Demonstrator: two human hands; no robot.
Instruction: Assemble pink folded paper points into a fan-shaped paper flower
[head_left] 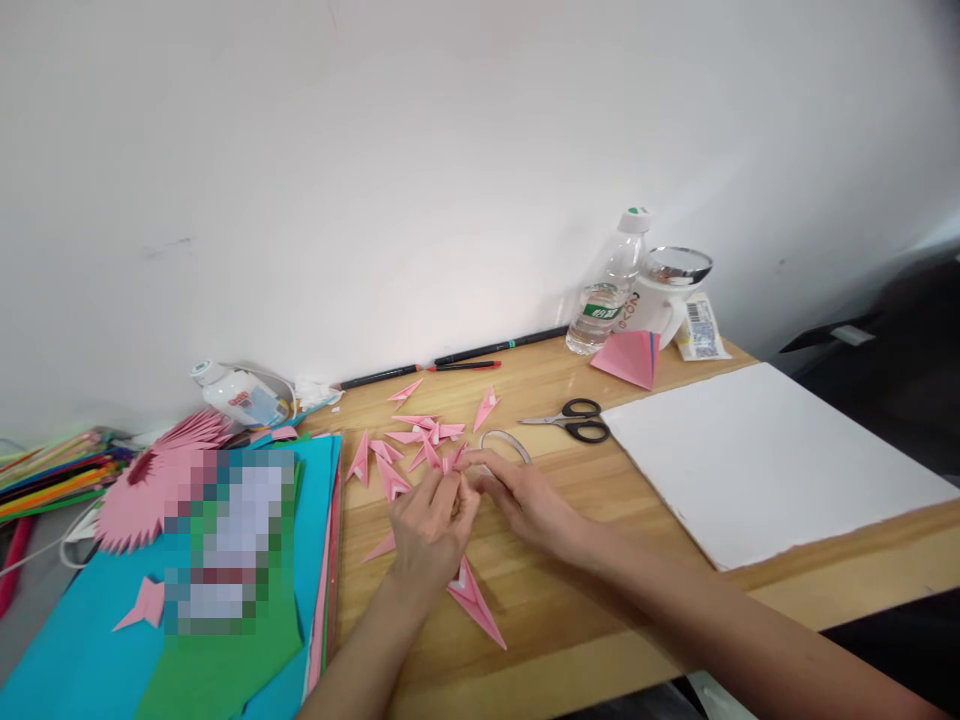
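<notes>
Folded pink piece (452, 460) was held at a wooden surface (555, 635)

The left hand (431, 515) had its fingers curled in and gripping the piece, whose pink tips showed just above the knuckles. The right hand (532, 500) came in from the other side, its index finger stretched out to touch the paper; the thumb was partly hidden, so whether those fingers were pinching could not be told. The piece sat where the two hands met, near the middle of the surface.

Loose pink pieces (394, 480) with pointed ends lay scattered beyond the hands and to their left, some overlapping. One long piece (480, 605) lay on the near side, partly covered by the left hand. A tape ring (518, 442) showed just behind the right hand, and scissors (586, 421) lay beyond it, handles toward a white board (772, 460) at the right.

Near the wall stood a clear bottle (606, 285) beside a white mug (662, 305), with a stack of pink paper (626, 358) in front and a small packet (701, 328) to the right. Dark pens (502, 348) lay along the wall. At the left, a pleated pink ring (118, 505) rested on blue sheets (82, 625), near green paper (262, 640) and a tipped white bottle (244, 397).
</notes>
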